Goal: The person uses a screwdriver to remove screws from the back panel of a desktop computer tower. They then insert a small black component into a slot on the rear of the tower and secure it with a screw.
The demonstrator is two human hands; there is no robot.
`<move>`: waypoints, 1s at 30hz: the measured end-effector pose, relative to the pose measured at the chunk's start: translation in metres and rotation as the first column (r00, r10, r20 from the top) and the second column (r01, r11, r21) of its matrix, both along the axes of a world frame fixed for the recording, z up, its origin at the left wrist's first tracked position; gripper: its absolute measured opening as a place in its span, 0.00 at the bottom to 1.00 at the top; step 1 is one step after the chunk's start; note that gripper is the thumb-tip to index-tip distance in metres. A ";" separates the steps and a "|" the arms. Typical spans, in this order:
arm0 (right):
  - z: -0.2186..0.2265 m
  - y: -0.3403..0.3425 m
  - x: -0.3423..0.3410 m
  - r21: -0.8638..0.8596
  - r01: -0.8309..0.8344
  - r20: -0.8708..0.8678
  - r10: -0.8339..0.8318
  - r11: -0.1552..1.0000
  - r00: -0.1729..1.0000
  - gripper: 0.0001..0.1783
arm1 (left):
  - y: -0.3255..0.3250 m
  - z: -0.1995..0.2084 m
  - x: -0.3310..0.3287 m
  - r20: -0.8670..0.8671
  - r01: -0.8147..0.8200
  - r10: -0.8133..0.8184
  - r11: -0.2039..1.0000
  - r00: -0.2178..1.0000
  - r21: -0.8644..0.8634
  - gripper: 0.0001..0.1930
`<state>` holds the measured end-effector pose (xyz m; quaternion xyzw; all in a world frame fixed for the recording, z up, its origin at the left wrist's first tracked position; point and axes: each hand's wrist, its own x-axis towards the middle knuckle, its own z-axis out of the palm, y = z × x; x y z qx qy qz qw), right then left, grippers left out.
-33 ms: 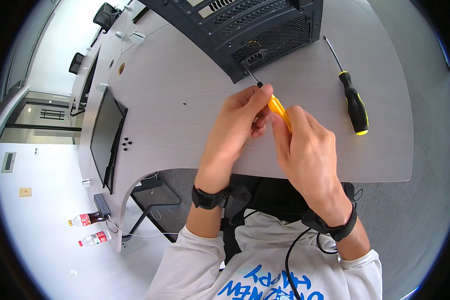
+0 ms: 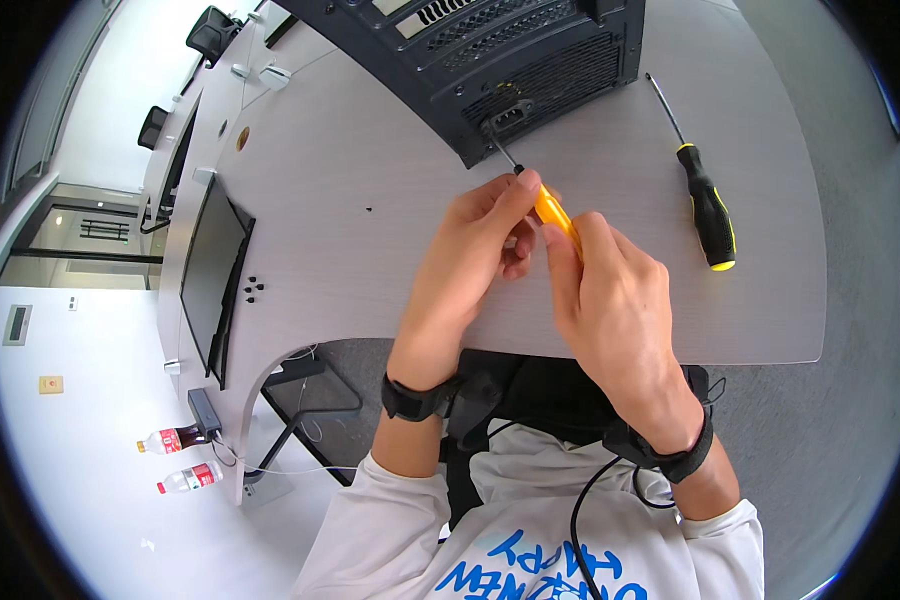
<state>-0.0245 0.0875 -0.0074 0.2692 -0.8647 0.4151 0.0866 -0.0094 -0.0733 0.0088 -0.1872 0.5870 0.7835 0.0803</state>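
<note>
A screwdriver with a yellow handle point(image 2: 553, 212) is held in both my hands. My left hand point(image 2: 470, 235) steadies the front of the handle between thumb and fingers. Closed around the handle's rear end, my right hand point(image 2: 618, 300) hides part of it. The thin shaft points up and left to the lower edge of a black computer case point(image 2: 450, 110), close to its power socket point(image 2: 511, 117). Whether the tip sits in a screw is too small to tell. To the right lies a second screwdriver point(image 2: 708, 205), with a black and yellow handle, touched by neither hand.
A grey table point(image 2: 370, 260) carries everything, its front edge just before my body. Several small black screws point(image 2: 252, 287) lie by a dark flat panel point(image 2: 216, 265) on the left, and one dark speck point(image 2: 369, 209) lies mid-table. Two bottles point(image 2: 190, 477) stand beyond the left edge.
My left thumb has shifted very slightly along the screwdriver handle. Otherwise, both hands, the screwdriver and the case keep their places.
</note>
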 end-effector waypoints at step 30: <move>0.016 0.008 0.000 0.013 0.015 -0.090 -0.014 1.000 0.996 0.13 | 0.005 -0.013 0.006 -0.090 -0.077 0.108 0.952 0.990 0.297 0.14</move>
